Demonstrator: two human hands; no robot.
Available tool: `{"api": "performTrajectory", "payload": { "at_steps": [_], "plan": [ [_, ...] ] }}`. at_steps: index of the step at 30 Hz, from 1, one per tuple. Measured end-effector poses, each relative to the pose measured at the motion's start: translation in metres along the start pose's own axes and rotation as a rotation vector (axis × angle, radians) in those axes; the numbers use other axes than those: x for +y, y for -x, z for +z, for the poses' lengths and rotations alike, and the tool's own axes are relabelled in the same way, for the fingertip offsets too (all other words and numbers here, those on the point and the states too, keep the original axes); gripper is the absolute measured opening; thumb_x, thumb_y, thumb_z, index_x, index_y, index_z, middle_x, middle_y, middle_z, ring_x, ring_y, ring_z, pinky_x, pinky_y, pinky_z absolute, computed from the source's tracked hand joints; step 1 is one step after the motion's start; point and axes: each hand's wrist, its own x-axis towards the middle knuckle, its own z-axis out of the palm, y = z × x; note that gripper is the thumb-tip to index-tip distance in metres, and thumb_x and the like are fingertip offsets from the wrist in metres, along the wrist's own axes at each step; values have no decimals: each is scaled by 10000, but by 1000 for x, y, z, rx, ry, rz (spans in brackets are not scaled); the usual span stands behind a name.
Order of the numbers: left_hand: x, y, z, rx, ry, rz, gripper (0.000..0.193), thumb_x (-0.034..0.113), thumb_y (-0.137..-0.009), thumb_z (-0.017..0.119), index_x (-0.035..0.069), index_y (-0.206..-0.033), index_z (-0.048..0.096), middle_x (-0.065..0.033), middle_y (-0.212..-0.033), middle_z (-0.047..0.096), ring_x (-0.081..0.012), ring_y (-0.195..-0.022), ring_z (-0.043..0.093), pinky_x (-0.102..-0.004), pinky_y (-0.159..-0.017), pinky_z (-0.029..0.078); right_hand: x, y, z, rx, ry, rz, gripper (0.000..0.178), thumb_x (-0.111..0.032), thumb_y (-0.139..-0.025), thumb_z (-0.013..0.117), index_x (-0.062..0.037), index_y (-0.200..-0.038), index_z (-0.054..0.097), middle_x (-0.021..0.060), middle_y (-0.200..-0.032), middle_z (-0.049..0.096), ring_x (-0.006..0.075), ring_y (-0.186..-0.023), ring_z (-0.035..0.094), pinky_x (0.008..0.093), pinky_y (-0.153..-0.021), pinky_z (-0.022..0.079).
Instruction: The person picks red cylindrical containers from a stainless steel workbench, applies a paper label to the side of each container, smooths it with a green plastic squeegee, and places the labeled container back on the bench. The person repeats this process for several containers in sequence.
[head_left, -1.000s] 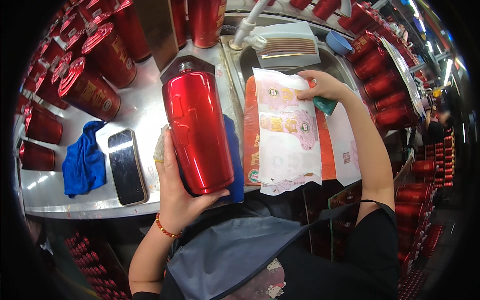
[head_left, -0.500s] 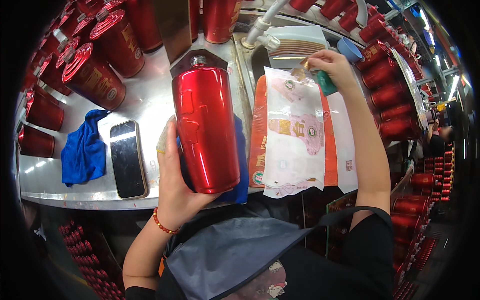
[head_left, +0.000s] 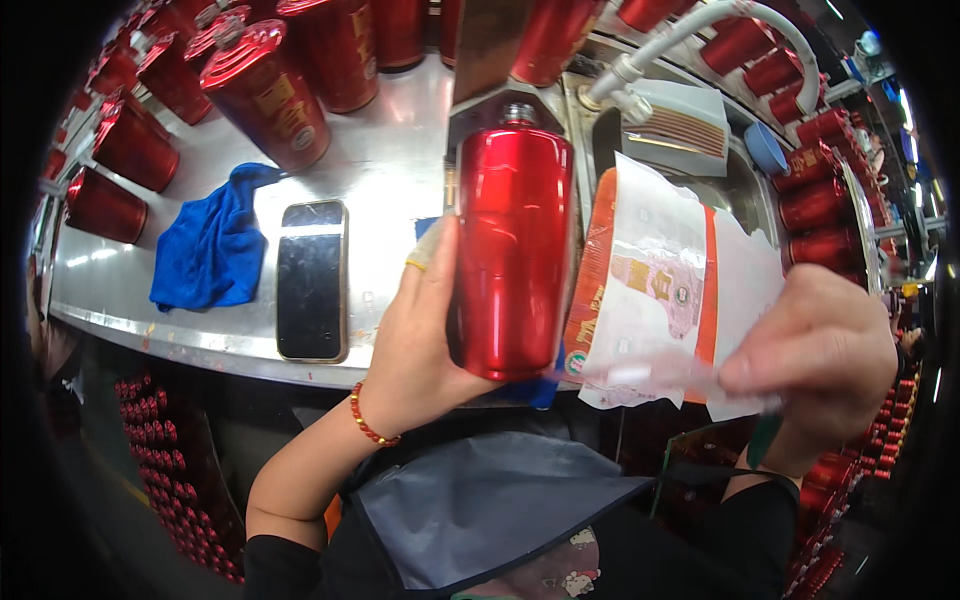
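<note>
My left hand [head_left: 425, 325] is wrapped round a glossy red bottle [head_left: 515, 265], tilted with its threaded neck pointing away from me. A pale finger cover [head_left: 428, 245] sits on one of its fingers. At the right, my right hand [head_left: 825, 345] is smeared by motion, its fingers pinched on a thin translucent film [head_left: 650, 375] that stretches toward the bottle's base. A dark green piece [head_left: 764, 438] shows below that hand; how it is held is hidden. Beside the bottle lie white decal sheets [head_left: 655, 250] with pink and gold print, over an orange sheet [head_left: 592, 290].
A phone [head_left: 312, 285] and a blue cloth [head_left: 215, 245] lie on the metal table [head_left: 390, 130] at the left. Several red printed bottles [head_left: 270, 95] stand behind. At the back right are a sink [head_left: 745, 185], a white tap pipe [head_left: 690, 30] and a blue bowl [head_left: 765, 148].
My right hand has come from the far end of the sheets toward me, carrying the film. The view has shifted, so the bottle appears farther right; my left hand keeps its hold.
</note>
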Motion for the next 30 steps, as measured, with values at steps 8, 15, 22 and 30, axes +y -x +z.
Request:
{"api": "performTrajectory", "payload": {
  "at_steps": [8,15,22,30],
  "plan": [
    [1,0,-2,73,-23,61,1118,264,-737,905,-102,-1562,246,-345,-1472,432,-480,-1317,506,-474,-1079,451,28,-49,32,105,-153,-19,148,-38,-794,802,-28,-942,801,68,-778,727,160,-675,643,274,-589,457],
    [13,1,-8,16,-198,46,1219,285,-659,949,-71,-1581,235,-312,-1523,406,-468,-1344,472,-480,-1120,406,63,-70,61,194,-362,186,131,60,-833,742,21,-954,772,80,-849,724,121,-759,669,240,-678,502],
    [10,-6,-19,-119,289,-18,1416,513,-625,952,-112,-1583,118,-321,-1580,282,-493,-1446,326,-509,-1196,279,77,-80,65,176,-361,269,115,45,-864,716,31,-970,758,66,-855,720,115,-815,703,234,-721,531],
    [1,-8,-1,-15,347,-147,952,259,-932,760,-80,-1590,162,-290,-1530,369,-395,-1419,398,-442,-1167,338,85,-84,71,230,-160,223,103,10,-866,735,-11,-961,767,33,-899,706,86,-795,661,230,-694,500]
  ]
}}
